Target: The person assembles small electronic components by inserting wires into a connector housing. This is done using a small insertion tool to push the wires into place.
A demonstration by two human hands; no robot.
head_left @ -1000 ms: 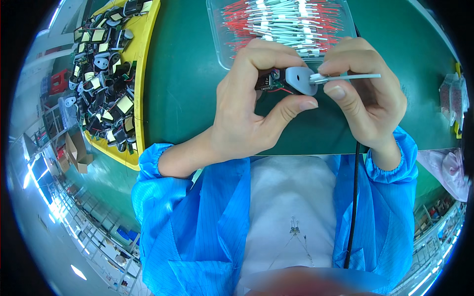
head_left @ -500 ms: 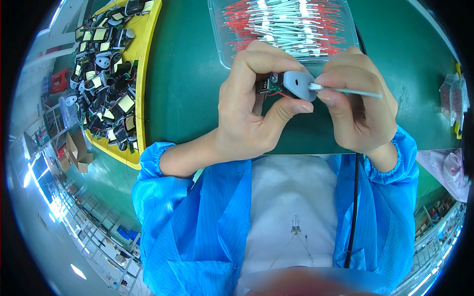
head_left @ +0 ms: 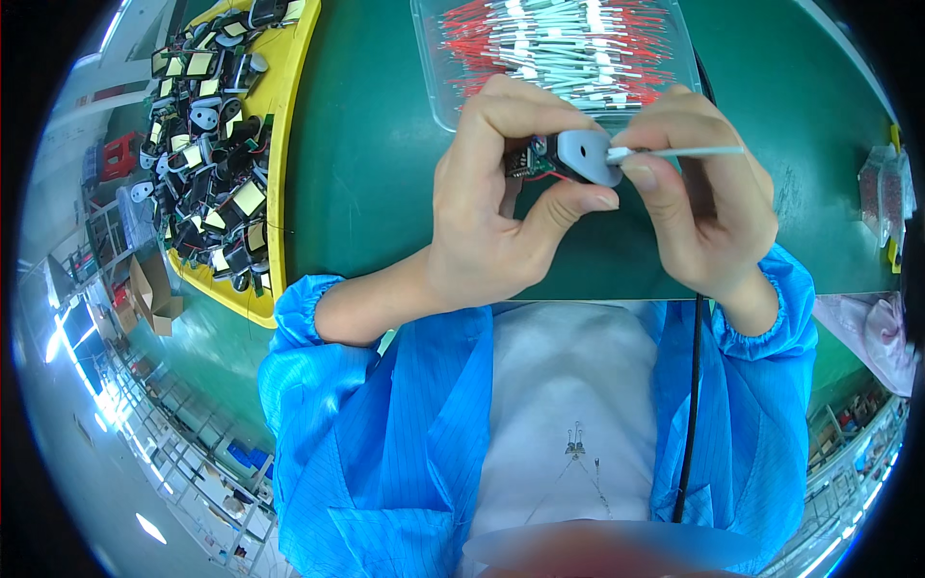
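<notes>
My left hand (head_left: 487, 212) is closed round a small electronic unit with a rounded grey end cap (head_left: 576, 152). The cap has a dark hole, and a green circuit board with a red wire shows at its left. Facing it, my right hand (head_left: 713, 207) pinches a pale green wire lead (head_left: 699, 151) with a white plug (head_left: 619, 154) at its left tip. The plug is at the right edge of the cap; I cannot tell whether it is inserted. Beyond the hands, a clear plastic bin (head_left: 425, 58) holds many similar leads (head_left: 554, 48) with red ends.
On the left, a yellow tray (head_left: 289, 144) is heaped with similar units (head_left: 207, 164), some bearing pale yellow pads. A black cable (head_left: 693, 405) hangs over the edge of the green table (head_left: 366, 125). Clear packets (head_left: 882, 193) lie far right, near pink cloth (head_left: 877, 332).
Both hands have risen slightly, bringing the unit a little up and to the right. The lead has turned so its free end points slightly higher. Each hand keeps its hold.
</notes>
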